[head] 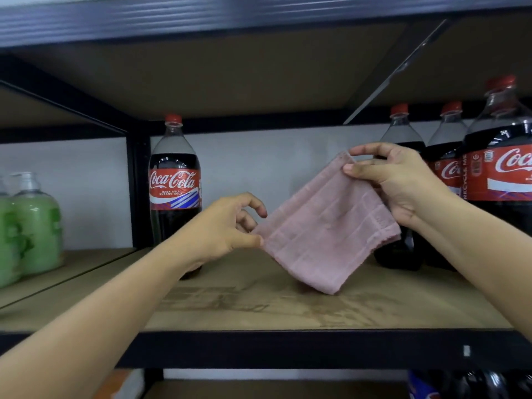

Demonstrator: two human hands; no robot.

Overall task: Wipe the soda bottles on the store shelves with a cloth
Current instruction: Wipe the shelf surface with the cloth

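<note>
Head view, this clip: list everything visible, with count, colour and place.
Cola bottles: four, dark soda, red caps and labels; one standing alone left of centre, three clustered at right.
Cloth: one, pink, folded, held up in front of the shelf between both hands.
Soap bottles: at least two, green liquid, clear tops, neighbouring bay at far left.
Shelf board: one, tan, scuffed, with a black metal frame.
Lower shelf: dark bottle tops at bottom right, too cut off to count.
Left hand: pinches the cloth's lower left corner.
Right hand: grip on the cloth's upper right edge.
</note>
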